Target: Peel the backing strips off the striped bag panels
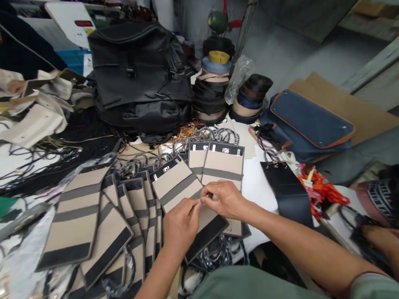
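My left hand (182, 223) and my right hand (225, 200) meet fingertip to fingertip in front of me, both pinched. Whatever lies between the fingers is too small to make out. Just below them is a beige and black striped bag panel (174, 181) with a small white label on its black top band. More striped panels (222, 161) lie behind it, with looped handles wrapped in clear plastic. To the left, several similar panels (76, 219) overlap in a pile, some with wrapped handles (130, 263) at their lower ends.
A black backpack (139, 76) stands at the back, beside rolls of strap (211, 94). At right are a blue bag with orange trim (315, 118), a black panel (286, 189) and another person's hands (380, 241). Another person (17, 43) sits at upper left near beige pieces (37, 124).
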The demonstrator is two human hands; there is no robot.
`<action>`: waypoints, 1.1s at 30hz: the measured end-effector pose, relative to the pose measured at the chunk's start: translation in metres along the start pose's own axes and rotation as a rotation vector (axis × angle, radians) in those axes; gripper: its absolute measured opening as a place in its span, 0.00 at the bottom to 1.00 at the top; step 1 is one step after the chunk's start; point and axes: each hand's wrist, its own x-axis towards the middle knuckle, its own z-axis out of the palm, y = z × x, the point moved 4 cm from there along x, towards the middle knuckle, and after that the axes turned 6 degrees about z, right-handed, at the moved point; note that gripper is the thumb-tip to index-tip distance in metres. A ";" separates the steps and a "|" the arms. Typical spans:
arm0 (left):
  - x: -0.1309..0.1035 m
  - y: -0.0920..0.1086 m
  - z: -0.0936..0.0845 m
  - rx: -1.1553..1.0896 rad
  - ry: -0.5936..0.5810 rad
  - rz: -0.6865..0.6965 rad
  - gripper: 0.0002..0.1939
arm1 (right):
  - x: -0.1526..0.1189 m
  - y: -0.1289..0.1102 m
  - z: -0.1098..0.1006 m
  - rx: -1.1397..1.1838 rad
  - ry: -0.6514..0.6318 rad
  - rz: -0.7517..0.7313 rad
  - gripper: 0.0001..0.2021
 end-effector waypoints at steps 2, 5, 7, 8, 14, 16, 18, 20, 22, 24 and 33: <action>0.005 0.003 0.010 0.065 0.028 0.080 0.09 | 0.001 0.031 -0.003 0.088 0.110 0.145 0.05; 0.008 0.000 0.033 -0.077 -0.014 0.069 0.09 | 0.002 0.100 -0.023 0.360 0.353 0.405 0.09; 0.008 -0.012 0.051 -0.259 -0.053 -0.065 0.10 | 0.004 0.145 -0.045 0.498 0.503 0.502 0.12; 0.008 -0.020 0.060 -0.344 -0.069 -0.159 0.11 | 0.007 0.164 -0.056 0.521 0.556 0.519 0.14; 0.000 -0.062 0.093 -0.611 -0.116 -0.632 0.20 | 0.042 0.221 -0.085 0.434 0.589 0.556 0.15; -0.001 -0.065 0.095 -0.623 -0.116 -0.655 0.21 | 0.050 0.228 -0.081 0.365 0.569 0.573 0.14; -0.001 -0.065 0.096 -0.617 -0.110 -0.653 0.21 | 0.052 0.234 -0.076 0.258 0.569 0.586 0.12; -0.001 -0.066 0.097 -0.628 -0.098 -0.666 0.21 | 0.049 0.241 -0.074 0.145 0.636 0.608 0.12; -0.001 -0.066 0.097 -0.659 -0.098 -0.683 0.20 | 0.045 0.249 -0.071 0.127 0.749 0.655 0.18; -0.001 -0.064 0.095 -0.680 -0.116 -0.680 0.19 | 0.042 0.257 -0.064 0.307 0.822 0.715 0.25; -0.012 -0.054 0.069 -0.618 -0.117 -0.671 0.19 | 0.029 0.246 -0.059 0.782 0.862 0.671 0.24</action>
